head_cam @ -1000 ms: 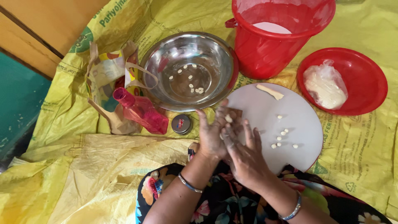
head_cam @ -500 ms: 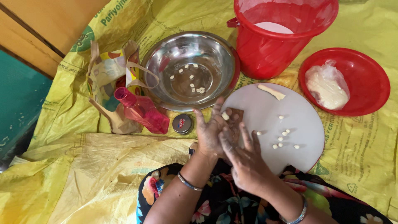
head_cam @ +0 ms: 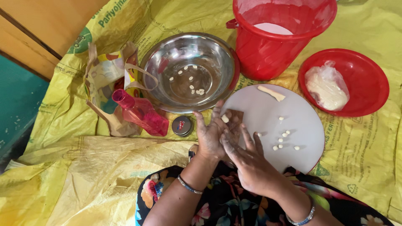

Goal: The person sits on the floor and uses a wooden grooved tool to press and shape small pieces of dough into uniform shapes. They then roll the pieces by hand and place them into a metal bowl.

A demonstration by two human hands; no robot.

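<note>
Holding a small brown ridged board (head_cam: 234,121) upright at the near edge of the round white board (head_cam: 289,138), the left hand (head_cam: 211,136) grips it with curled fingers while the right hand (head_cam: 247,161) presses a dough piece (head_cam: 225,119) against it, fingers half open. Dough bits lie in the steel bowl (head_cam: 217,58) beyond.

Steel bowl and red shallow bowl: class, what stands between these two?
In the head view, a red bucket stands between the steel bowl and the red shallow bowl, slightly farther from the person.
</note>
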